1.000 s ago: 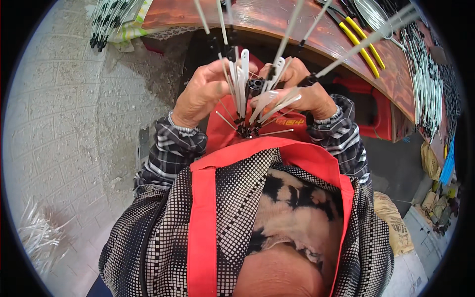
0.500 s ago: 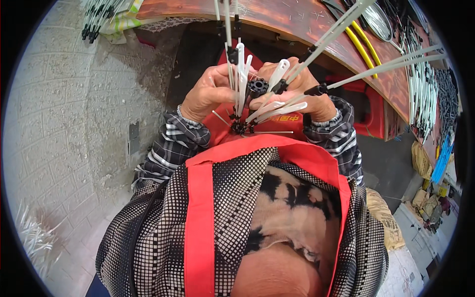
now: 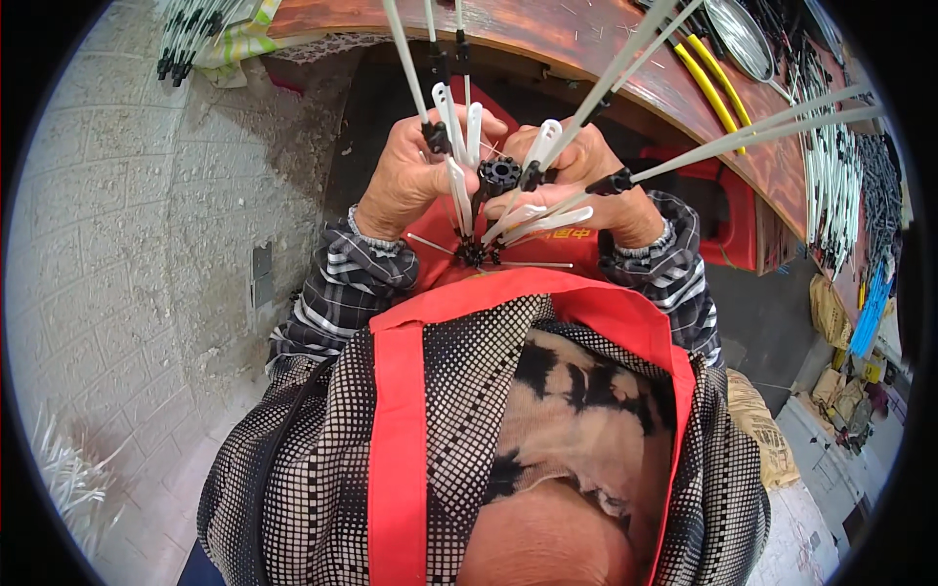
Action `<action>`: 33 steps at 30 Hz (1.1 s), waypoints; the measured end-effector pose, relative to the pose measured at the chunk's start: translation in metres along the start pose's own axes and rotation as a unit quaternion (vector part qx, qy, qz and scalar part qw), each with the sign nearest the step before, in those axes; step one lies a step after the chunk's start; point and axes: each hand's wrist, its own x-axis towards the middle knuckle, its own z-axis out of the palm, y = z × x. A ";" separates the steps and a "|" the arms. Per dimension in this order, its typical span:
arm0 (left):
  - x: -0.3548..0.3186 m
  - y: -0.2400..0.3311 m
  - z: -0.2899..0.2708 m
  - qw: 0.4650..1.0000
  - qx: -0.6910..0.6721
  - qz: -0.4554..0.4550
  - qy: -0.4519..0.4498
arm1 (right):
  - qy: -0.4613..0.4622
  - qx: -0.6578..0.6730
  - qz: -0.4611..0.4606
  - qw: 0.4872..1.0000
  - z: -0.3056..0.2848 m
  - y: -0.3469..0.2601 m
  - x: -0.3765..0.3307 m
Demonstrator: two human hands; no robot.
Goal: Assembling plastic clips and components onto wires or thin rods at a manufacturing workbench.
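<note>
**Head view: both hands closed on a ribbed hub assembly held clear of the bench**

Head view shows the person's left hand (image 3: 415, 176) and right hand (image 3: 596, 181) raised together in front of the chest, below the near edge of the wooden bench (image 3: 586, 59). Between them sits a small black notched hub (image 3: 499, 177), held upright, with a second black hub (image 3: 473, 253) just below it.

Left hand: fingers curled shut, pinching white plastic ribs (image 3: 459, 146) and a black rib tip (image 3: 431, 137) against the upper hub. Right hand: fingers likewise curled shut around further white ribs (image 3: 547, 220) and a black joint (image 3: 616, 183). The thumbs of both hands lie close to the upper hub; exact contact with it cannot be told.

Long grey rods (image 3: 743, 137) fan upward and rightward from the hands, crossing over the bench. Thin wire spokes (image 3: 430, 241) radiate from the lower hub.

On the bench, toward its right end, lie yellow tubes (image 3: 713, 93) and a row of white and black rods (image 3: 831, 186). A further bundle of rods (image 3: 191, 34) lies at the far left corner. The person wears a red apron (image 3: 401, 439) over checked sleeves (image 3: 342, 283). A red crate (image 3: 733, 225) stands under the bench, beyond the right wrist.
</note>
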 end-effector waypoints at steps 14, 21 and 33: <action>-0.015 -0.005 0.009 0.996 0.040 0.061 0.053 | 0.022 -0.018 0.001 1.000 0.011 0.001 -0.007; -0.006 -0.006 -0.006 0.999 -0.038 0.004 -0.011 | -0.008 -0.060 0.002 0.998 0.005 -0.012 0.001; -0.010 -0.006 0.008 0.997 -0.073 0.006 0.033 | 0.037 -0.008 0.011 0.999 0.011 -0.014 -0.004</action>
